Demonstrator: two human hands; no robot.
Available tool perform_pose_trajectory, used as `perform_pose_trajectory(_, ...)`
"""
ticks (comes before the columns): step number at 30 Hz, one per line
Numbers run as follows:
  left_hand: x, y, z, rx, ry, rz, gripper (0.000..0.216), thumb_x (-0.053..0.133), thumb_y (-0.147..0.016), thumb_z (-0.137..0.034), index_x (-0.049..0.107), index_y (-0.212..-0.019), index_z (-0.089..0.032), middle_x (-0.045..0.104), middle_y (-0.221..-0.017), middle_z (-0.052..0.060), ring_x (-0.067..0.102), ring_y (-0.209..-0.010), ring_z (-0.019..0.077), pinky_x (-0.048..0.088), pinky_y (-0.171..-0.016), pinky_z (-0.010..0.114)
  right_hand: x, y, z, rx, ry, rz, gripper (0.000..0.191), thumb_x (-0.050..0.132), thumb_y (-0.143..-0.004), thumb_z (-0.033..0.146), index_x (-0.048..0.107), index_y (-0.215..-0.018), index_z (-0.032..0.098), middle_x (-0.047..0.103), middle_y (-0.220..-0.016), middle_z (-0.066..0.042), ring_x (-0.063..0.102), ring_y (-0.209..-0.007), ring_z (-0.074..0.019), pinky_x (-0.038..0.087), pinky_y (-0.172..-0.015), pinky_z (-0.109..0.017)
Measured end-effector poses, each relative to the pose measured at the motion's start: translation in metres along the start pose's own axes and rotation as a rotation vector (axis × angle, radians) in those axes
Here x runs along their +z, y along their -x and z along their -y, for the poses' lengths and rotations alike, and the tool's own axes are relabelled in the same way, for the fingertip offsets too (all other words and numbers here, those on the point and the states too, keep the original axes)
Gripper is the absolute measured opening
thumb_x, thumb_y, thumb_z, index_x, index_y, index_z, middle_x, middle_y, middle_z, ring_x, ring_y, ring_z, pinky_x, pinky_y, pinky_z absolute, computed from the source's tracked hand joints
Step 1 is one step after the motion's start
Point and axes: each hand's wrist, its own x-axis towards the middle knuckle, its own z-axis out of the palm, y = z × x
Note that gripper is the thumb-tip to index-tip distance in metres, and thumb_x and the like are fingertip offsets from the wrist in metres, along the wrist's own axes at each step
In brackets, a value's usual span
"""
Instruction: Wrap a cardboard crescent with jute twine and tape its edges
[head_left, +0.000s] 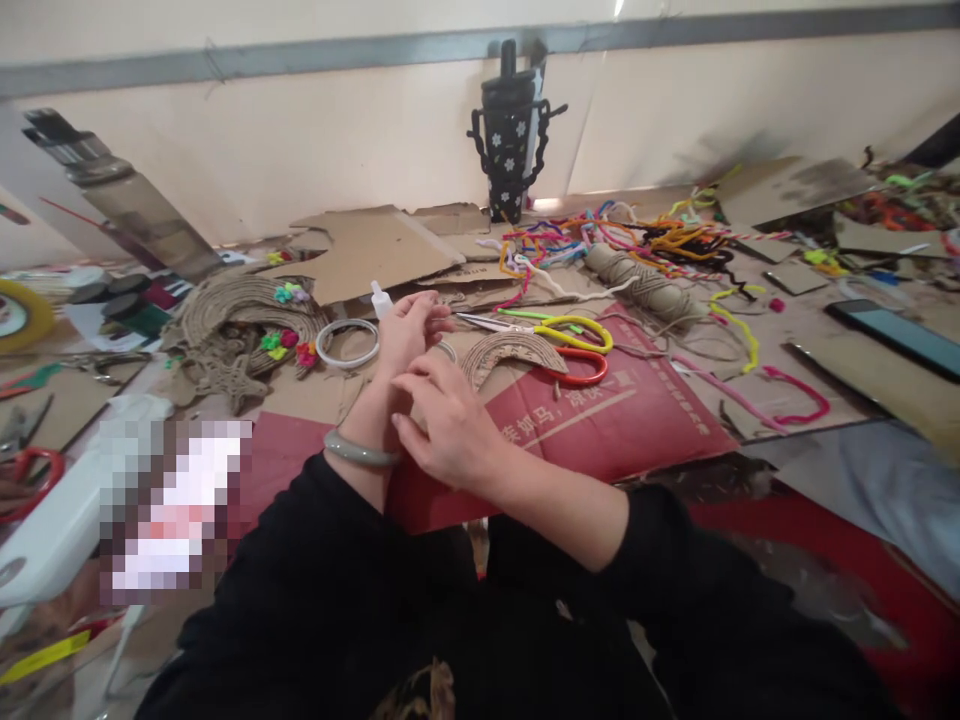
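Observation:
My left hand [411, 325], with a pale green bangle [361, 452] at the wrist, is raised over the table, its fingers loosely bent and apart, and I see nothing held in it. My right hand [454, 425] lies across the left wrist with its fingers apart, also without any object. Right of the hands is an arch [514, 352] of cardboard wrapped in twine. Scissors [551, 328] with yellow handles lie behind it, beside a red scissor handle [589, 367]. A white ring [347, 343] is left of my left hand, and a white-tipped bottle [381, 298] stands partly hidden behind it.
A red printed cardboard sheet [637, 420] lies under the hands. A twine spool [637, 285] and tangled coloured pipe cleaners [660, 240] are farther back. A black flowered tumbler [508, 140] stands by the wall. Twine-wrapped pieces [240, 320] lie left, a phone [896, 335] right.

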Motion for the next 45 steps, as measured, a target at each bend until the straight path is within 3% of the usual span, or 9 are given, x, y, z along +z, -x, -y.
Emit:
perform_pose_trajectory(7,0.000,0.002,-0.003,0.034,0.023,-0.027,0.011,0.060,-0.083,-0.027,0.058,-0.079,-0.017,0.061,-0.059,-0.003,0.056,-0.047,0.0071,0.037,-0.046,0.019,-0.001,-0.001,0.002,-0.055,0.058,-0.054,0.029,0.045,-0.086,0.020,0.064,-0.107,0.013,0.059,-0.122,-0.019,0.052,-0.119,-0.0285,0.042,-0.108,-0.048)
perform_pose_trajectory(12,0.002,-0.001,0.001,0.028,-0.010,-0.065,0.010,0.058,-0.083,-0.025,0.059,-0.078,-0.017,0.061,-0.058,-0.003,0.055,-0.045,0.0069,0.028,-0.041,0.018,0.000,0.006,0.006,-0.043,0.039,0.047,0.030,0.041,-0.087,0.016,0.065,-0.105,0.017,0.064,-0.114,-0.015,0.057,-0.109,-0.0257,0.046,-0.101,-0.046)
perform_pose_trajectory(24,0.003,0.000,0.002,0.042,-0.031,-0.057,0.009,0.060,-0.078,-0.024,0.058,-0.074,-0.017,0.059,-0.053,-0.003,0.053,-0.043,0.0079,0.032,-0.043,0.019,-0.003,0.003,0.004,-0.050,0.088,-0.007,0.032,0.040,-0.089,0.017,0.065,-0.107,0.009,0.063,-0.117,-0.019,0.054,-0.114,-0.0267,0.043,-0.106,-0.043)
perform_pose_trajectory(29,0.003,0.000,0.005,0.072,-0.035,-0.061,0.010,0.057,-0.080,-0.024,0.059,-0.074,-0.016,0.060,-0.054,-0.003,0.054,-0.043,0.0075,0.028,-0.041,0.019,-0.003,0.010,0.009,-0.074,0.067,0.075,0.026,0.040,-0.088,0.017,0.065,-0.097,0.017,0.066,-0.110,-0.013,0.058,-0.105,-0.0235,0.049,-0.098,-0.039)
perform_pose_trajectory(34,0.003,0.001,0.007,0.106,-0.051,-0.023,0.010,0.059,-0.078,-0.024,0.061,-0.074,-0.016,0.061,-0.054,-0.002,0.054,-0.043,0.0076,0.028,-0.042,0.019,-0.046,-0.005,-0.020,0.007,0.043,0.054,0.009,0.053,-0.085,0.020,0.061,-0.080,0.018,0.067,-0.091,-0.008,0.062,-0.096,-0.0203,0.050,-0.088,-0.035)
perform_pose_trajectory(37,0.003,0.001,0.008,0.137,-0.069,0.004,0.009,0.060,-0.076,-0.024,0.062,-0.073,-0.015,0.061,-0.052,-0.002,0.054,-0.042,0.0072,0.029,-0.042,0.018,-0.084,-0.028,-0.060,0.177,0.289,0.182,0.014,0.055,-0.087,0.024,0.066,-0.086,0.016,0.070,-0.092,-0.011,0.064,-0.091,-0.0236,0.049,-0.085,-0.040)
perform_pose_trajectory(39,0.004,-0.001,0.010,0.142,-0.077,0.021,0.009,0.061,-0.075,-0.024,0.063,-0.072,-0.015,0.061,-0.052,-0.002,0.054,-0.042,0.0073,0.032,-0.043,0.018,-0.098,-0.039,-0.083,0.154,0.415,0.363,0.029,0.060,-0.087,0.030,0.068,-0.108,0.012,0.070,-0.109,-0.015,0.062,-0.107,-0.0285,0.046,-0.096,-0.044)
perform_pose_trajectory(42,0.004,0.000,0.009,0.127,-0.070,0.035,0.011,0.066,-0.074,-0.025,0.065,-0.072,-0.014,0.063,-0.054,-0.001,0.055,-0.043,0.0074,0.033,-0.043,0.018,-0.096,-0.044,-0.104,0.064,0.506,0.572,0.061,0.071,-0.079,0.033,0.057,-0.133,0.009,0.062,-0.132,-0.019,0.049,-0.129,-0.0350,0.039,-0.107,-0.049)
perform_pose_trajectory(45,0.002,0.016,0.002,0.182,0.004,0.121,0.014,0.072,-0.074,-0.030,0.069,-0.072,-0.017,0.065,-0.056,0.000,0.057,-0.045,0.0074,0.034,-0.044,0.018,-0.086,-0.038,-0.112,0.056,0.500,0.634,0.068,0.070,-0.080,0.030,0.048,-0.142,0.011,0.055,-0.142,-0.018,0.037,-0.140,-0.0361,0.033,-0.112,-0.053)
